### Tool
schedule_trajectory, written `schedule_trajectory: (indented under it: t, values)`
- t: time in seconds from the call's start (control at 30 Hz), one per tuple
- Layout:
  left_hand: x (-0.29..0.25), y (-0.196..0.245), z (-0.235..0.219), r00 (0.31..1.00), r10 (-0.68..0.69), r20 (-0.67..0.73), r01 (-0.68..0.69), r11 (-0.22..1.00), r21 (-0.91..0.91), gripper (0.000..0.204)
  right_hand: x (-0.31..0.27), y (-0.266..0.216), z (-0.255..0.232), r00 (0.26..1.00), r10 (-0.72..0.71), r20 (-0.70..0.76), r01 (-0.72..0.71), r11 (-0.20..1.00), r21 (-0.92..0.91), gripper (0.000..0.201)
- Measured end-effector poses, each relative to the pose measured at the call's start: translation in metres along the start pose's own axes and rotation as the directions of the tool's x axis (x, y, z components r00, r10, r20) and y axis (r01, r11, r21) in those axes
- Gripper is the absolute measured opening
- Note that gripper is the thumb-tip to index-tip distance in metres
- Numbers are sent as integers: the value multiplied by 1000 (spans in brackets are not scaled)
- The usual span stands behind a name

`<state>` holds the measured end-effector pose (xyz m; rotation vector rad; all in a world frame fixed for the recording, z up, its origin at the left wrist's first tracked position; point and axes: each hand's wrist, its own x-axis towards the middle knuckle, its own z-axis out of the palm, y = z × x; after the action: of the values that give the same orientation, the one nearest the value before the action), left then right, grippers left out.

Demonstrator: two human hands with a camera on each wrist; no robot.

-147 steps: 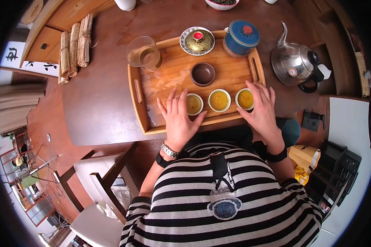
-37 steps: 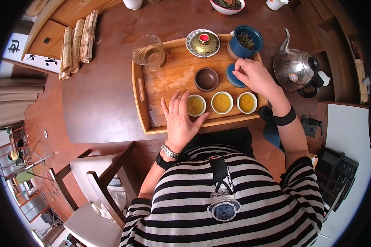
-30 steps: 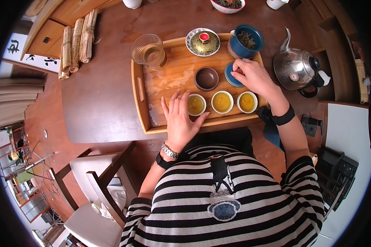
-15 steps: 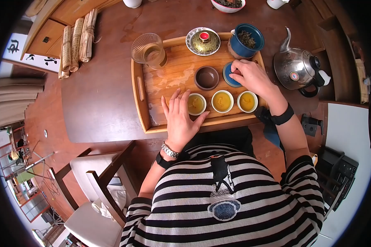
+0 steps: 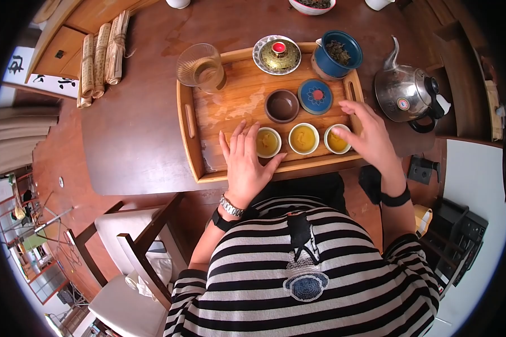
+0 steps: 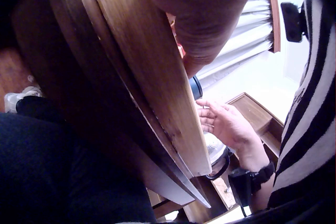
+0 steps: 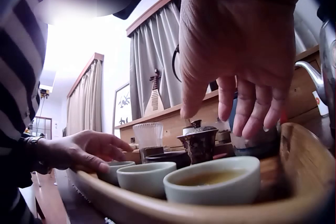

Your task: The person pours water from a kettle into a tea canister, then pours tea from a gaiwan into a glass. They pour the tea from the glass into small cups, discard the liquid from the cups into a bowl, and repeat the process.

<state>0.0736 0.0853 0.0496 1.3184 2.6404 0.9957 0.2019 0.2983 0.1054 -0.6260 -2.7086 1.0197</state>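
Three small white cups of yellow tea stand in a row along the near side of the wooden tray: a left cup point(image 5: 268, 144), a middle cup point(image 5: 303, 139) and a right cup point(image 5: 335, 144). My left hand point(image 5: 245, 164) is beside the left cup, fingers and thumb spread around its near left side. Over the right cup hovers my right hand point(image 5: 375, 143), its fingers loose and holding nothing, as the right wrist view also shows. The blue lid point(image 5: 315, 96) with a red knob lies on the tray, beside a dark brown bowl point(image 5: 281, 106). Tea leaves fill the uncovered blue pot point(image 5: 338, 64).
On the tray point(image 5: 189, 154) a gold-lidded bowl point(image 5: 276, 56) sits at the back and a ribbed glass pitcher point(image 5: 199, 66) at the left. A steel kettle point(image 5: 399, 92) stands right of the tray. Rolled bamboo scrolls point(image 5: 102, 59) lie at the table's far left.
My right hand took the lid off the blue pot, laid it on the tray and slid it slightly left. Now it has let go and drawn back toward the right cup. The left hand stays put.
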Motion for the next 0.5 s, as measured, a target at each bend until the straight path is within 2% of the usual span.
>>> schedule_trajectory:
  t: [0.03,0.17,0.27,0.5]
  values:
    - [0,0,0,1000,4,-1,-4,1000,4,69,-8,2,2,999,40,1,-40,999,-2,57]
    - [0,0,1,1000,6,9,-6,1000,7,69,-32,4,18,996,41,-77,-48,995,-85,73]
    - [1,2,1,1000,-1,17,1,1000,21,70,-41,7,29,992,2,-123,-25,982,-188,73]
    - [0,1,2,1000,-1,10,1,1000,27,71,-43,6,33,987,15,-160,-58,961,-269,76]
